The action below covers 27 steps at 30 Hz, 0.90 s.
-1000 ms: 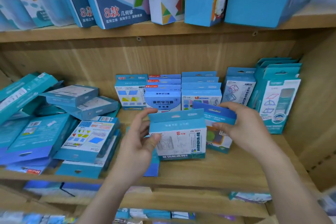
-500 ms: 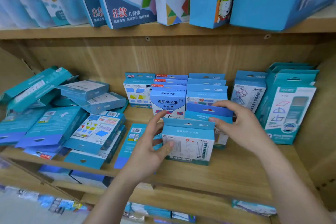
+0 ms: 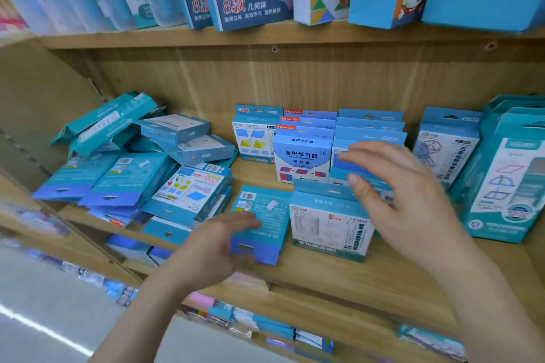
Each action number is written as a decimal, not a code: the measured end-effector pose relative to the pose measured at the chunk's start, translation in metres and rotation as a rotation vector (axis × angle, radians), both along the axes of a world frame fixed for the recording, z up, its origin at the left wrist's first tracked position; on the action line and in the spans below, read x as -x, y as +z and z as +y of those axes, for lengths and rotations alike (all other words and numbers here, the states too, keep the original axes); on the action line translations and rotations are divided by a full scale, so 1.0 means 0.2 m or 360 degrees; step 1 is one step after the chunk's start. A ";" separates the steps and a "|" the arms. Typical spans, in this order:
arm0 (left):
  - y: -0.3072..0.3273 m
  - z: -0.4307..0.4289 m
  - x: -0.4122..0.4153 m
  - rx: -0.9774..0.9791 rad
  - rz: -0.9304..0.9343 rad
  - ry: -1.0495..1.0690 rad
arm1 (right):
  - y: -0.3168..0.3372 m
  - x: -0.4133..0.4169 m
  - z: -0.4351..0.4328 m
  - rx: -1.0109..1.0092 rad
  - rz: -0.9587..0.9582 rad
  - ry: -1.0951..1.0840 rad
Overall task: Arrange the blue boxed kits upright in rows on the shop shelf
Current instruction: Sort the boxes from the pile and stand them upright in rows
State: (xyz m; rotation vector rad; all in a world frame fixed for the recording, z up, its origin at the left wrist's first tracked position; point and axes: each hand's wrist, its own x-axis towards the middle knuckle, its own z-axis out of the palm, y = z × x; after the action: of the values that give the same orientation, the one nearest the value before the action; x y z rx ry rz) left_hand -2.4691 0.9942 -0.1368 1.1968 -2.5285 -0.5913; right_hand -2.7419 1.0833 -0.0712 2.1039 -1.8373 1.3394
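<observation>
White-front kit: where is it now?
Head view, middle shelf centre: white-front kit stands upright, just right of the flat box the left hand touches, beneath the spread right hand.

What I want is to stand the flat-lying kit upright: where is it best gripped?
Probably grip the flat kit across its long edges near the hang-tab end, coming from the shelf front and left: that end faces you, and the upright kit crowds its right edge.

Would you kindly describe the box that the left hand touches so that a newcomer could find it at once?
On the middle wooden shelf, look just left of the standing white-fronted CY-3607 kit at the front. The teal box, touched by the left hand, lies flat with its barcoded back facing up, unlike the upright rows beside it.
</observation>
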 end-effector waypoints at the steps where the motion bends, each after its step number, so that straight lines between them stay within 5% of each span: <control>1: -0.04 -0.01 -0.02 0.0050 -0.0169 -0.0026 | -0.01 -0.03 -0.01 -0.0013 0.0064 0.0034; 8: -0.12 -0.02 -0.07 0.0646 -0.0279 -0.0176 | -0.11 -0.13 -0.05 -0.0142 0.0439 -0.0002; 14: 0.15 -0.04 -0.10 0.0870 0.0118 0.0236 | -0.09 -0.15 -0.04 -0.0137 0.0511 -0.0061; 21: 0.34 -0.11 -0.12 0.0370 0.0485 0.0455 | -0.06 -0.28 -0.07 -0.0056 0.0445 0.0106; 27: 0.39 -0.10 -0.10 0.0552 0.0201 0.0323 | -0.02 -0.40 -0.10 -0.0127 0.0351 0.0229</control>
State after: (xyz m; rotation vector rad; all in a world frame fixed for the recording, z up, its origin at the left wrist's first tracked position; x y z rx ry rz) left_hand -2.4489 0.9752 -0.0586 1.2207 -2.2496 -0.1636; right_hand -2.6627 1.0630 -0.0756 2.3556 -1.7071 1.0230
